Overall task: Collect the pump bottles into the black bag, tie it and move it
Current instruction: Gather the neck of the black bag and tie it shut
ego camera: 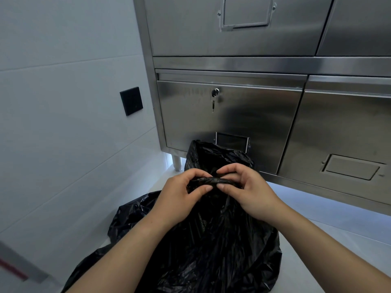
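A large black plastic bag [211,246] sits on the pale floor in front of me, bulging and crumpled. Its top is gathered and twisted into a thick rope. My left hand [179,199] pinches the left end of that twisted neck, and my right hand [247,191] pinches the right end, thumbs nearly touching. A loose flap of the bag stands up behind my hands. No pump bottles are visible; whatever is in the bag is hidden by the plastic.
A stainless steel cabinet [232,115] with drawers stands right behind the bag, a key [213,102] hanging in one lock. A tiled wall [63,102] with a black wall plate [131,100] closes the left side. A cabinet leg [176,162] is behind the bag.
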